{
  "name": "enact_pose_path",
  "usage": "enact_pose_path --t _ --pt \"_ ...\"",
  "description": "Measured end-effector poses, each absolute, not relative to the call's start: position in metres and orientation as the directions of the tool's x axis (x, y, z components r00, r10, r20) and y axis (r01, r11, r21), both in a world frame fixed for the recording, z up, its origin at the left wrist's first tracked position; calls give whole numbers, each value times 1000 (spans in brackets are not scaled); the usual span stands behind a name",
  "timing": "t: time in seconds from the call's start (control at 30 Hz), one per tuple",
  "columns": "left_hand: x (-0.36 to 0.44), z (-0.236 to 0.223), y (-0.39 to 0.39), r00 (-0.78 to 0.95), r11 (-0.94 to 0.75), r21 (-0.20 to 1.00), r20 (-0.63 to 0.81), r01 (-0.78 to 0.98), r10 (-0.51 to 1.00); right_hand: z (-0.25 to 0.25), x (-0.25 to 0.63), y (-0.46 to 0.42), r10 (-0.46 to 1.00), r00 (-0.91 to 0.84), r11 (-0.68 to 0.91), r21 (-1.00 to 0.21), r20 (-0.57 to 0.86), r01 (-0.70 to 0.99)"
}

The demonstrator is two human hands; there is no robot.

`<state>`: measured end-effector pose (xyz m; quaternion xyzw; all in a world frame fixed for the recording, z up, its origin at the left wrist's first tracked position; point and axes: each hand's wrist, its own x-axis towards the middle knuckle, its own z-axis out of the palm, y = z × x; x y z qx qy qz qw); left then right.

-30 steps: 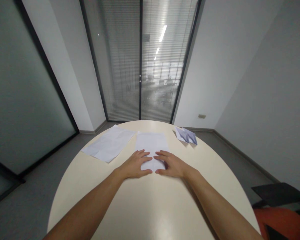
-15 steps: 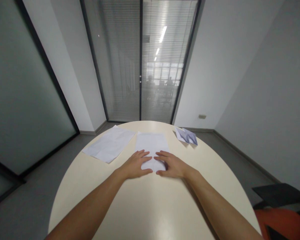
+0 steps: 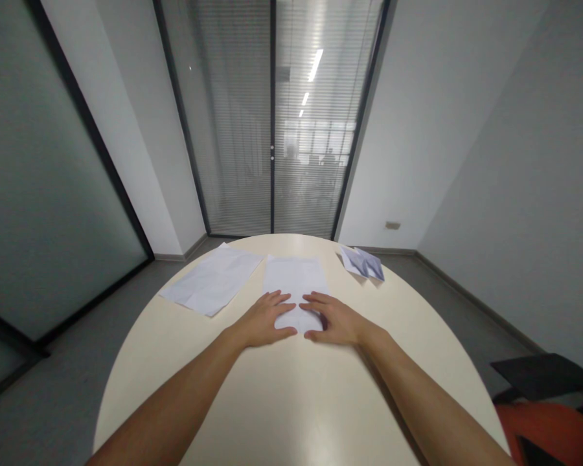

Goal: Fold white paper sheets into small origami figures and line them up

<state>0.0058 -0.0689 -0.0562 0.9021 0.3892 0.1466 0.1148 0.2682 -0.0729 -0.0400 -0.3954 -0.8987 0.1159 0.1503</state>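
A white sheet of paper lies flat on the table in front of me. Across its left near part rests my left hand, fingers stretched out and apart. My right hand mirrors it on the right side of the sheet, also with spread fingers. The two hands do not touch, and a strip of paper shows between them. Each thumb lies by the sheet's near edge. Parts of the sheet under both palms are hidden.
The round cream table carries a stack of white paper at the far left. At the far right stands a folded paper piece. A chair with an orange seat is by the table's right edge. Glass doors are beyond.
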Motion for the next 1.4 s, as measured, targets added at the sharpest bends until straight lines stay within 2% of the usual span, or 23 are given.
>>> enact_pose_path --t 0.37,0.63,1.07,1.4 --pt "7 -55 -68 639 -661 302 185 686 747 -39 268 -74 747 -640 657 -344 180 670" --pt "7 -56 -68 627 -684 309 273 661 729 -38 268 -73 741 -649 665 -317 172 676" --pt "4 -58 -66 619 -692 345 309 634 722 -32 278 -71 782 -614 604 -383 111 699" --pt "-1 -51 -67 668 -743 381 334 550 665 -38 287 -63 812 -551 574 -435 193 694"
